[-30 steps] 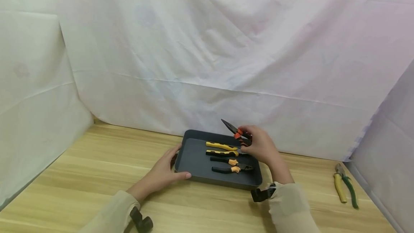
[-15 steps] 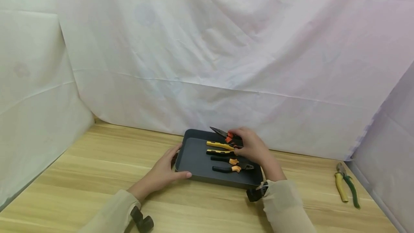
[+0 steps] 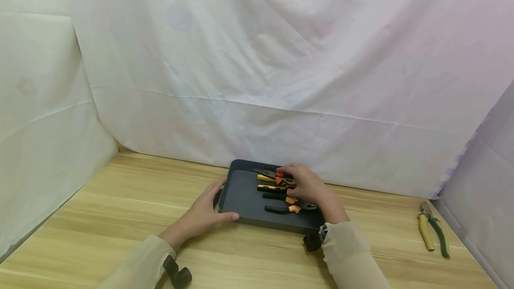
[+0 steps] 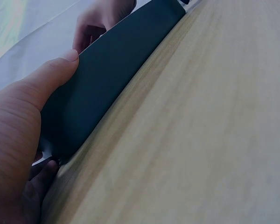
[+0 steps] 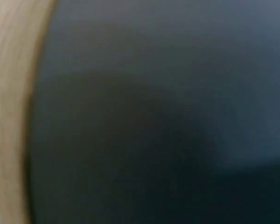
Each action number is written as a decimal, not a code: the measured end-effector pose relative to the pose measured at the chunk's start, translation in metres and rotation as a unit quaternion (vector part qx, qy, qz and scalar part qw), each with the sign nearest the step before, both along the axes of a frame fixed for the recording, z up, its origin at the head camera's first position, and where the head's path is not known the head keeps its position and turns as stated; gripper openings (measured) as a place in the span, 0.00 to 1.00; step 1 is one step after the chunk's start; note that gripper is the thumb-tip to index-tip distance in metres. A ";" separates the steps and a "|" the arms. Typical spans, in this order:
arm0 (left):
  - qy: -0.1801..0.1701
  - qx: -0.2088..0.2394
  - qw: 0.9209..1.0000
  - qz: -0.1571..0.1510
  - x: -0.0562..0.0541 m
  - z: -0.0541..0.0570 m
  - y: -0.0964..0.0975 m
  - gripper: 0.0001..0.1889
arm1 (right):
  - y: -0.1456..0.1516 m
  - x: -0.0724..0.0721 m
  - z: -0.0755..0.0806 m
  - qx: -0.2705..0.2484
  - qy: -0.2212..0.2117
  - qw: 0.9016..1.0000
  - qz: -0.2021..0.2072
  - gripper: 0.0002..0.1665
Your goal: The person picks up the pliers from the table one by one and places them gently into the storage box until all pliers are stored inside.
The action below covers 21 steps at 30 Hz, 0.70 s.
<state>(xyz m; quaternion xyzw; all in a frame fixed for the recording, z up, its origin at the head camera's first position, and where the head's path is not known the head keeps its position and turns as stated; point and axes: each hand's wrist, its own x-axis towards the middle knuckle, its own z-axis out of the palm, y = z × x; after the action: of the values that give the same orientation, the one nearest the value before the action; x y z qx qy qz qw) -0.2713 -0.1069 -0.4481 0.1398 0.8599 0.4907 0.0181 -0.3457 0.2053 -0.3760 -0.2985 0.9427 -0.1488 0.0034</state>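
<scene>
Cloth (image 3: 257,66) behind tray (image 3: 241,195); yellow-green pliers (image 3: 425,232) on desk (image 3: 381,231), far R. Red-black pliers (image 3: 279,180), clamped in R grip (image 3: 307,187), part-block yellow-black pr. (image 3: 270,189). L grip (image 3: 202,211) clamped on tray. Pliers tot. 4.

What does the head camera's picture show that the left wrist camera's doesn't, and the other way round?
Only the head view: the inside of the tray, the red pliers in the right hand, the yellow pliers and orange pliers, and the green pliers on the table.

Only the left wrist view: a fingertip of the left hand by the tray's lower corner.

Both: the tray, both hands, the table and the cloth.
</scene>
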 end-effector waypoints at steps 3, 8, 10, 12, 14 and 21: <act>-0.002 0.001 1.000 0.001 0.000 0.000 0.000 0.59 | -0.001 0.000 -0.002 0.006 -0.003 1.000 0.002 0.37; -0.003 -0.005 1.000 0.005 0.001 0.002 0.001 0.59 | -0.002 0.000 -0.005 0.018 -0.012 1.000 0.001 0.36; -0.003 -0.005 1.000 0.005 0.001 0.002 0.002 0.59 | -0.001 0.000 -0.005 0.022 -0.018 1.000 0.001 0.36; -0.004 -0.004 1.000 0.005 0.001 0.003 0.002 0.59 | -0.001 0.000 -0.005 0.024 -0.020 1.000 0.001 0.36; -0.006 -0.002 1.000 0.005 0.001 0.003 0.002 0.59 | -0.001 0.000 -0.005 0.027 -0.021 0.999 -0.001 0.35; -0.009 0.004 1.000 0.005 0.001 0.003 0.001 0.59 | -0.002 -0.001 -0.007 0.017 -0.033 0.999 -0.001 0.34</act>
<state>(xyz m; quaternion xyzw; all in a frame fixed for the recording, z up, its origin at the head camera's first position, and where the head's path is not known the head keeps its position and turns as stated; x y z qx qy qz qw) -0.2700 -0.1056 -0.4450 0.1315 0.8583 0.4956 0.0230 -0.3465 0.2033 -0.3827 -0.2928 0.9447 -0.1422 0.0394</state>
